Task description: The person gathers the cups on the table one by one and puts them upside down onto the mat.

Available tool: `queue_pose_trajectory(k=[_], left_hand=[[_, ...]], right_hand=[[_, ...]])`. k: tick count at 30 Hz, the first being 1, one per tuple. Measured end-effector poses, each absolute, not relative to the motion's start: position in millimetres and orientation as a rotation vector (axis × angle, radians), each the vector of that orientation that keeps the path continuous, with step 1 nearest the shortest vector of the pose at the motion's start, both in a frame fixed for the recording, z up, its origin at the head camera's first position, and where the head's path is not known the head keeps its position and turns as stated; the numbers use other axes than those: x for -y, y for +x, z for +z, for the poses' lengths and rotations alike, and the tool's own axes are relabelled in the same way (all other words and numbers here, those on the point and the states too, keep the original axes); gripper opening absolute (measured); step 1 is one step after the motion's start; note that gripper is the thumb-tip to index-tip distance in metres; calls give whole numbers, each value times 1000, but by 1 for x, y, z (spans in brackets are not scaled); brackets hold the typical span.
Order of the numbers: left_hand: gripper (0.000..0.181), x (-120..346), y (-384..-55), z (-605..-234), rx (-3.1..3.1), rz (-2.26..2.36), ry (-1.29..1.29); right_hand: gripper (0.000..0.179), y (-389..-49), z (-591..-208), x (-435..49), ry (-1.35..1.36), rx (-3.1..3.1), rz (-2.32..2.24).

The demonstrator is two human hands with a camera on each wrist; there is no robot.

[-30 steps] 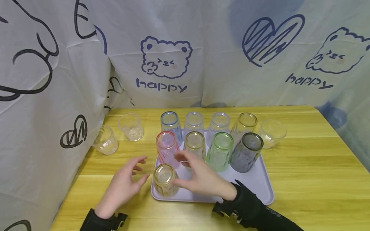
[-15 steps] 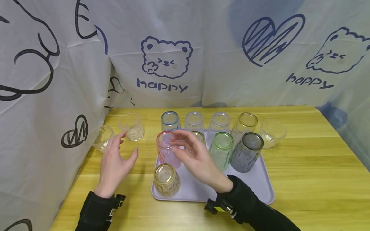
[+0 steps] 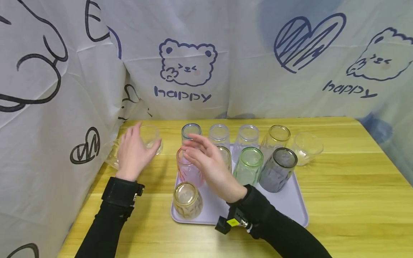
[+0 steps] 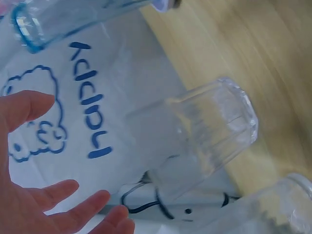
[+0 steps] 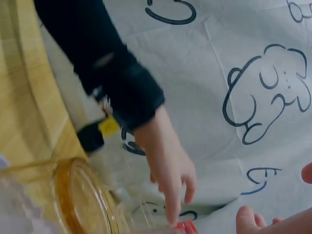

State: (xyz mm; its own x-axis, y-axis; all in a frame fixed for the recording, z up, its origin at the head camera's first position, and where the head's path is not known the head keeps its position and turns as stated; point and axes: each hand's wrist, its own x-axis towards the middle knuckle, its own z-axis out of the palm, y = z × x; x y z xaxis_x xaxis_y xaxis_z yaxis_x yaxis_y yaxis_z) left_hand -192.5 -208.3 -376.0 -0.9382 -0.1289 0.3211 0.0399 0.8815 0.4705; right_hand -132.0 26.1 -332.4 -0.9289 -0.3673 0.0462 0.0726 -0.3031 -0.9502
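Note:
My left hand (image 3: 132,152) hovers with thumb and fingers spread beside a clear glass (image 3: 155,135) at the back left of the table. In the left wrist view a gap shows between the fingers and that clear glass (image 4: 214,126). A second clear glass (image 3: 111,154) is partly hidden behind this hand. Holding nothing, my right hand (image 3: 214,170) hangs over the tray (image 3: 222,219), fingers extended in front of a pink glass (image 3: 188,175). An amber-rimmed glass (image 3: 188,202) stands upside down at the tray's front left corner.
Several upturned glasses fill the tray's back part, among them a green glass (image 3: 248,166), a grey glass (image 3: 278,170) and a blue-rimmed glass (image 3: 191,130). Another clear glass (image 3: 308,148) stands right of the tray. A printed cloth (image 3: 251,71) hangs behind and left.
My left hand has moved from beside the amber-rimmed glass back and away toward the clear glasses. My right hand has left the amber-rimmed glass and risen toward the pink one.

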Motion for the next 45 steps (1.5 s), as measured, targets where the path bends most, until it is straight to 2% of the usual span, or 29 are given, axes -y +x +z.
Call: queue_pose_trajectory(k=[10, 20, 27, 38, 45], left_hand=[[87, 208, -229, -388, 2870, -574, 183], [92, 212, -245, -393, 2994, -522, 285], [93, 212, -244, -399, 2981, -503, 248], [95, 205, -223, -401, 2921, -566, 126], [97, 206, -229, -407, 2966, -613, 155]], right_hand=[[52, -142, -330, -13, -225, -1483, -2356], [53, -140, -332, -14, -199, -1467, -2355], [56, -139, -334, -16, -230, -1466, -2324], [55, -138, -338, -18, -228, -1479, -2317], [54, -138, -340, -17, -213, -1473, -2308]])
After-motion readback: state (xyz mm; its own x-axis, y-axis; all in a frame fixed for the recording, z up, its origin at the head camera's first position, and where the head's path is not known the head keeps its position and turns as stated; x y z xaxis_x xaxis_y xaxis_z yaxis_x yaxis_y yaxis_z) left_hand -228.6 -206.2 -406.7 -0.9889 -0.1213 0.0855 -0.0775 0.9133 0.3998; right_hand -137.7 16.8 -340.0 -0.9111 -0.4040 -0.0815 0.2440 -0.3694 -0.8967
